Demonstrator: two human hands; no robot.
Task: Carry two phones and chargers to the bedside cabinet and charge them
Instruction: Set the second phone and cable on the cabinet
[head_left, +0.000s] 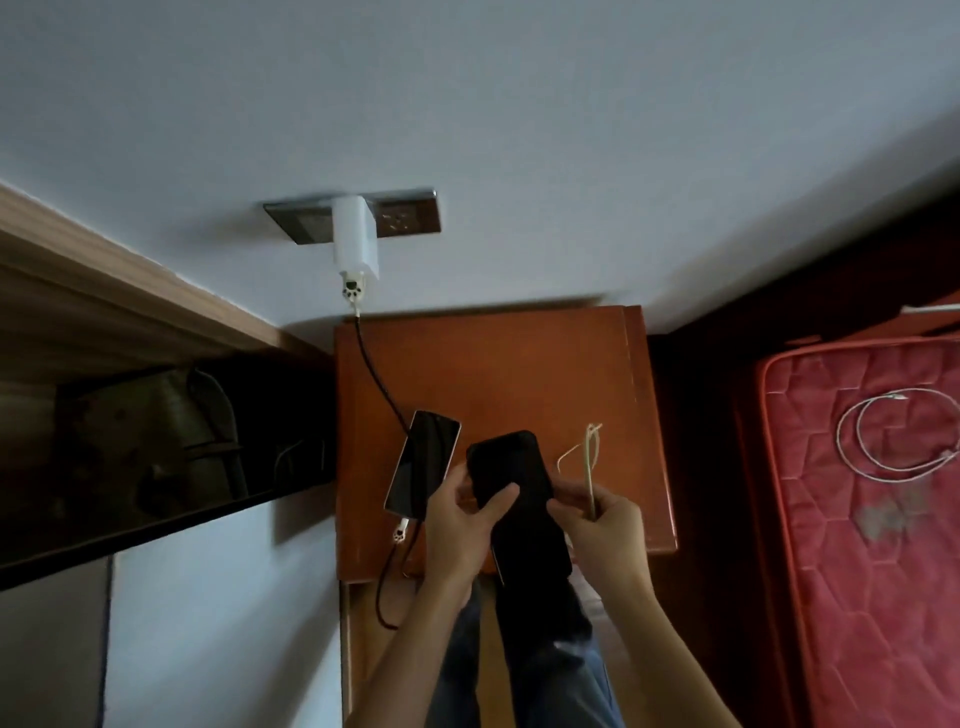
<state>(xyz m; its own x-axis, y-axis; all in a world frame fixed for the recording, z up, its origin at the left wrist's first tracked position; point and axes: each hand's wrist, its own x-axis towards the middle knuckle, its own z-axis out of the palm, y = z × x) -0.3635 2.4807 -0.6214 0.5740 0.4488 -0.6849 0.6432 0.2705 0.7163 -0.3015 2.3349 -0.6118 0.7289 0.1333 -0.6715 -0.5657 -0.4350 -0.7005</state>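
No word, brand or number can be read anywhere. The only sign is a small black paw print on the white cable plug (352, 288), just under the white charger (355, 236) that sits in the wall socket (410, 218).

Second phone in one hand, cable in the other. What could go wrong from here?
1. The black phone, held by the left hand, hangs partly past the cabinet front edge; a slip while the right hand brings in the pale cable could drop it.
2. The other phone lies near the cabinet's left edge, its black cable looping off the front; a forearm might snag it.
3. No second adapter is in view; the pale cable may lack power.
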